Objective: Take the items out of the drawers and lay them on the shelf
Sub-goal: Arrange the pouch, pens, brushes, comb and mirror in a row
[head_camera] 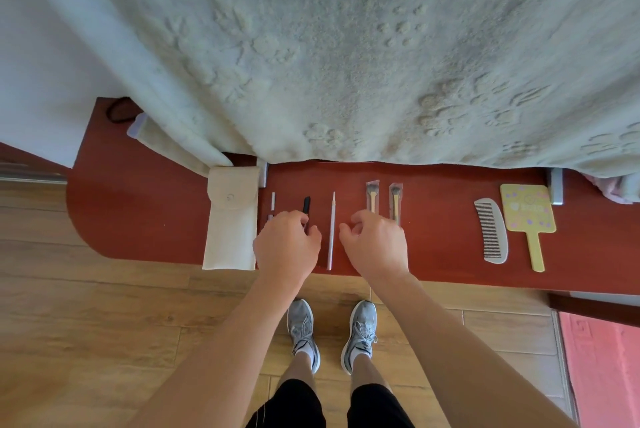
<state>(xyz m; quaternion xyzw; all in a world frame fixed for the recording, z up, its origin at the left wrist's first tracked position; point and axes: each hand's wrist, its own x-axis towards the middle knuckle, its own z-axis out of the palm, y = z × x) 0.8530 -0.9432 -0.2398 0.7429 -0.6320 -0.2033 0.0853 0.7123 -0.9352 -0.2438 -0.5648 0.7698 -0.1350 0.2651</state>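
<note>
The blanket [346, 47] overhangs the shelf [138, 213], leaving only a front strip for the row. The pouch [231, 220] lies well left of the stick [331, 230], and the mirror [528, 209] and comb [491, 230] well right. Just right of the stick, the right hand [375, 242] hovers over the brushes [372, 197], loosely curled and empty. Just left, the left hand [287, 244] pinches the black pen [306, 205], likely to straighten it.

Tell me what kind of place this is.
Most likely a bedroom at home: a plush blanket drapes over a red-brown shelf where a comb, a hand mirror and makeup brushes lie in a row.
</note>
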